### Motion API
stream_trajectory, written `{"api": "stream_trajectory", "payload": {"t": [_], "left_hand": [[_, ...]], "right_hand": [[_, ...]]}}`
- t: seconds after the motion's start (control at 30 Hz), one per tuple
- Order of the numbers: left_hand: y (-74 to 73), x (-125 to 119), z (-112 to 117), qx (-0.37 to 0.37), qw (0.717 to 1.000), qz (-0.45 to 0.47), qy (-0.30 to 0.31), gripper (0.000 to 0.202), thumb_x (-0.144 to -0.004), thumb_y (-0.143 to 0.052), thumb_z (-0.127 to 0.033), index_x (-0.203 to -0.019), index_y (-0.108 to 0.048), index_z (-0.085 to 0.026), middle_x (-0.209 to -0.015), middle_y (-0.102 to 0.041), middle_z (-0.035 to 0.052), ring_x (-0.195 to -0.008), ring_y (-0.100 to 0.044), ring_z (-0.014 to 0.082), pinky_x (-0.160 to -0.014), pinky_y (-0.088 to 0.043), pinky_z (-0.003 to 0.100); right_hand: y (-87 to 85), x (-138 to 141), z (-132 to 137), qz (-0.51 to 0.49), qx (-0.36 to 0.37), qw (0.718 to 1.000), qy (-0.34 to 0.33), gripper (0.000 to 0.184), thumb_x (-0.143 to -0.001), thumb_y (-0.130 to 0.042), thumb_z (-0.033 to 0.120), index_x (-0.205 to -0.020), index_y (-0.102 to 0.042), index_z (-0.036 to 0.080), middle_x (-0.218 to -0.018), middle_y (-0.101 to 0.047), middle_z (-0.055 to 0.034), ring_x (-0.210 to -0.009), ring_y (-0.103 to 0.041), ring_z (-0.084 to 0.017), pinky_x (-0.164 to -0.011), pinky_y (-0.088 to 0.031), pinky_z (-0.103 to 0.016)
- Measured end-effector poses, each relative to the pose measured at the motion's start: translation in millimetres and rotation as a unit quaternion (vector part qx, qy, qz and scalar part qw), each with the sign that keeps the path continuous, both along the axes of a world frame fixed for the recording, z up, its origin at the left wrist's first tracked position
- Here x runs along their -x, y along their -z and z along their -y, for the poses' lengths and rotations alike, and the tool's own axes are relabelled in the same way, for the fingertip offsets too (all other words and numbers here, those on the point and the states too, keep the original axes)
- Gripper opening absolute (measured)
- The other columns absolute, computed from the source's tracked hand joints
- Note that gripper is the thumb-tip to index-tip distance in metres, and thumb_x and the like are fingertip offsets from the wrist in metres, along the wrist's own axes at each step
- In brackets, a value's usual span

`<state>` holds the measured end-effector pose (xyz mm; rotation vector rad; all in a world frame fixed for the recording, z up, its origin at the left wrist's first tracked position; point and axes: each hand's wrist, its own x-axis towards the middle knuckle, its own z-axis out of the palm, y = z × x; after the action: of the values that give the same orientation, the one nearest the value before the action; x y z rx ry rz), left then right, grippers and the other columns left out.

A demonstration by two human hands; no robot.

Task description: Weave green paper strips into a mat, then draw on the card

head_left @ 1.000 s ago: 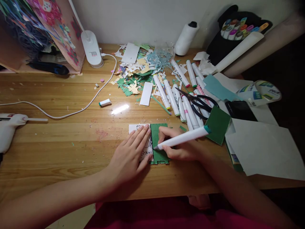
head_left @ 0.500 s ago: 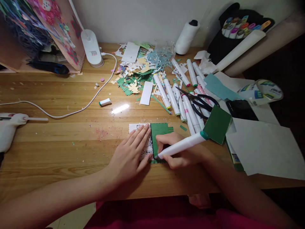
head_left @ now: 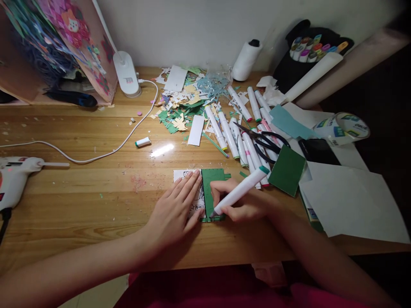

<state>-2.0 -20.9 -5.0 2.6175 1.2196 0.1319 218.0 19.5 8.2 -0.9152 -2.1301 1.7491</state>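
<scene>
Flat on a small white paper with black line drawings [head_left: 198, 200] rests my left hand [head_left: 178, 203], its fingers stretched out. To the right of that sheet lies a green card [head_left: 212, 179] with a small tab on its right side. My right hand [head_left: 239, 201] grips a white marker with a green end [head_left: 242, 189]. The marker is tilted, and its tip meets the lower part of the green card. A marker cap [head_left: 143, 142] lies apart on the table, up and to the left.
Paper scraps [head_left: 183, 102], several white markers [head_left: 228, 134] and black scissors [head_left: 265, 140] lie beyond my hands. A glue gun [head_left: 16, 182] is at the left, with a white cable [head_left: 112, 152] nearby. At the right are a green rectangle [head_left: 288, 171], a phone [head_left: 319, 152], a tape roll [head_left: 342, 128] and white sheets [head_left: 353, 201].
The marker in my right hand stands steeper, and its tip has shifted slightly right and down on the green card. My left hand stays on the paper. The camera view has shifted a little.
</scene>
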Motion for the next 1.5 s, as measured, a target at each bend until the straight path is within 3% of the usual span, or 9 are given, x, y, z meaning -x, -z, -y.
{"api": "stream_trajectory", "payload": {"t": [0.33, 0.47, 0.57, 0.67, 0.87, 1.5], "left_hand": [[2.0, -9.6, -4.4, -0.026, 1.0, 0.007, 0.008, 0.063, -0.095, -0.039, -0.04, -0.146, -0.022, -0.007, -0.153, -0.023, 0.0105, -0.141, -0.021, 0.021, -0.114, -0.023, 0.035], [0.7, -9.6, -3.9, -0.022, 1.0, 0.002, 0.01, 0.063, -0.095, -0.038, -0.04, -0.147, -0.022, -0.007, -0.153, -0.023, 0.0101, -0.14, -0.023, 0.0216, -0.112, -0.027, 0.036], [0.0, -9.3, -4.3, -0.022, 1.0, -0.002, 0.009, 0.062, -0.095, -0.038, -0.037, -0.147, -0.02, -0.007, -0.154, -0.023, 0.01, -0.14, -0.024, 0.0221, -0.112, -0.029, 0.037], [0.7, -8.9, -4.5, -0.025, 1.0, -0.003, 0.012, 0.063, -0.095, -0.039, -0.037, -0.147, -0.02, -0.007, -0.153, -0.023, 0.0102, -0.14, -0.024, 0.0223, -0.111, -0.029, 0.037], [2.3, -7.0, -2.9, -0.032, 0.999, -0.002, 0.013, 0.065, -0.094, -0.04, -0.037, -0.147, -0.017, -0.007, -0.154, -0.023, 0.0101, -0.14, -0.021, 0.0218, -0.112, -0.026, 0.036], [2.0, -8.1, -4.8, -0.007, 1.0, 0.004, 0.013, 0.065, -0.094, -0.039, -0.039, -0.147, -0.019, -0.007, -0.154, -0.022, 0.0102, -0.14, -0.023, 0.0219, -0.112, -0.027, 0.037]], "right_hand": [[1.1, -4.6, -2.9, -0.079, 0.149, 0.985, 0.042, 0.013, -0.074, -0.06, 0.024, -0.074, -0.049, 0.018, -0.062, -0.053, 0.0035, -0.052, -0.045, -0.008, -0.045, -0.032, -0.018], [3.3, -7.5, -5.6, -0.097, 0.086, 0.98, 0.148, 0.013, -0.078, -0.059, 0.028, -0.078, -0.051, 0.018, -0.063, -0.053, 0.0032, -0.055, -0.047, -0.01, -0.048, -0.035, -0.021], [9.1, -7.9, -9.5, -0.128, 0.014, 0.956, 0.265, 0.01, -0.082, -0.056, 0.027, -0.08, -0.051, 0.019, -0.067, -0.054, 0.0027, -0.059, -0.049, -0.011, -0.054, -0.038, -0.022], [14.0, -5.6, -11.7, -0.12, -0.017, 0.944, 0.306, 0.007, -0.083, -0.055, 0.024, -0.082, -0.051, 0.019, -0.068, -0.054, 0.0028, -0.061, -0.05, -0.011, -0.056, -0.039, -0.024], [15.9, 1.3, -8.7, -0.08, -0.072, 0.943, 0.315, 0.005, -0.085, -0.054, 0.022, -0.085, -0.051, 0.019, -0.075, -0.053, 0.0021, -0.068, -0.051, -0.012, -0.06, -0.041, -0.024], [16.1, 4.0, -6.9, -0.012, -0.108, 0.943, 0.315, 0.006, -0.086, -0.054, 0.025, -0.089, -0.052, 0.02, -0.081, -0.056, 0.0002, -0.074, -0.055, -0.014, -0.066, -0.046, -0.029]]}}
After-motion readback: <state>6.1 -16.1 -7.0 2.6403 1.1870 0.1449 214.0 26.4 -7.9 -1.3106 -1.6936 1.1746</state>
